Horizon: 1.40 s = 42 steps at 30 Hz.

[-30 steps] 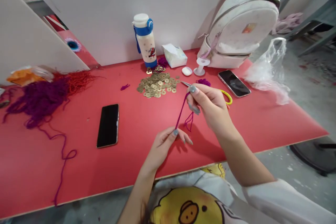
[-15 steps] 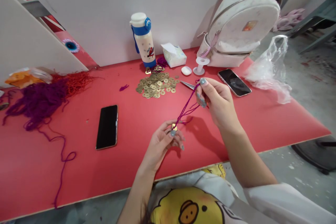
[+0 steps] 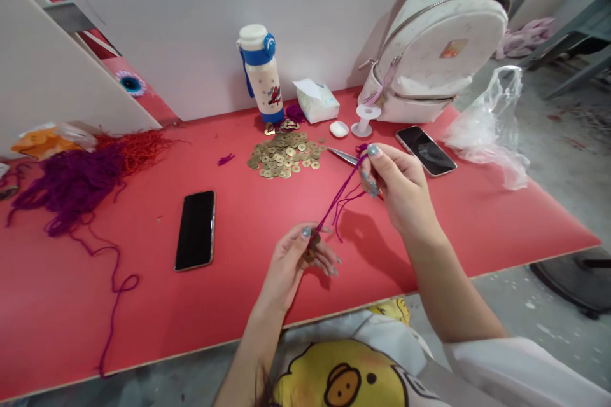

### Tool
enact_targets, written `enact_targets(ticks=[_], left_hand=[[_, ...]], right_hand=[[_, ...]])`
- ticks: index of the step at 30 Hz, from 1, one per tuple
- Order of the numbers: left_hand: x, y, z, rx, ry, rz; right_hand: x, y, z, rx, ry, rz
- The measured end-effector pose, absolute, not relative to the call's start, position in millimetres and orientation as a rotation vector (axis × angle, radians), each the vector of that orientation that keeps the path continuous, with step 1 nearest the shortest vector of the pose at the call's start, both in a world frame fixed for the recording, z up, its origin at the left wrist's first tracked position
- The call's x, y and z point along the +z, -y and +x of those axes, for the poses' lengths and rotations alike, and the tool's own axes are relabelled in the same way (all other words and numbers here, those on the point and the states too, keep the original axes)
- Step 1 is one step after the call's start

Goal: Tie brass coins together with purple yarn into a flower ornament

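Observation:
Between my hands runs a taut purple cord (image 3: 338, 198), with loose ends hanging from it near the right hand. My right hand (image 3: 398, 187) pinches the cord's upper end between thumb and forefinger. At the lower end, my left hand (image 3: 298, 254) holds brass coins (image 3: 312, 243) threaded on the cord, thumb on top and the other fingers partly spread. How many coins are there I cannot tell. Past the hands lies a pile of brass coins with holes (image 3: 285, 154). Scissors (image 3: 344, 156) lie behind my right hand, their handles mostly hidden by it.
A black phone (image 3: 195, 230) lies left of my hands, a second phone (image 3: 426, 150) to the right. Purple yarn (image 3: 79, 184) is heaped at far left. Along the back stand a bottle (image 3: 261, 73), tissues (image 3: 317, 102), a white spool (image 3: 366, 121) and a backpack (image 3: 434, 44). A plastic bag (image 3: 491, 133) sits at right.
The coins in my left hand have turned from a bright face to a darker side, and the left thumb has shifted up slightly. The cord's loose ends now hang lower. My right hand barely moved.

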<state>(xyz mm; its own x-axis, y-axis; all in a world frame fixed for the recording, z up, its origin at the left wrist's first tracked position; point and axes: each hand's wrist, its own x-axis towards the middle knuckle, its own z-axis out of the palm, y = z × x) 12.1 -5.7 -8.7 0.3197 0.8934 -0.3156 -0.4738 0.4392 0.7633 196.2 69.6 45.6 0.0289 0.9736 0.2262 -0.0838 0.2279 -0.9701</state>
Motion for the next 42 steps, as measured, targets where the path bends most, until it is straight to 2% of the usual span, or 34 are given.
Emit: enact_targets(ticks=[13, 21, 28, 31, 35, 42], left_hand=[[-15, 5, -2, 1.218, -1.146, 0.482], [-18, 0, -6, 1.233, -0.993, 0.299], [-15, 5, -19, 1.362, -1.36, 0.753], [-7, 11, -29, 1.312, -1.515, 1.012], [-1, 14, -43, 1.156, -1.53, 1.335], [-1, 11, -57, 1.146, -1.539, 1.445]], right_hand=[[23, -60, 212, 1.12, 1.154, -1.083], [17, -61, 216, 1.1, 1.142, -1.123], [10, -49, 223, 1.101, 1.284, -1.193], [8, -42, 226, 1.085, 1.356, -1.263], [5, -37, 233, 1.055, 1.503, -1.283], [5, -40, 252, 1.105, 2.0, -1.375]])
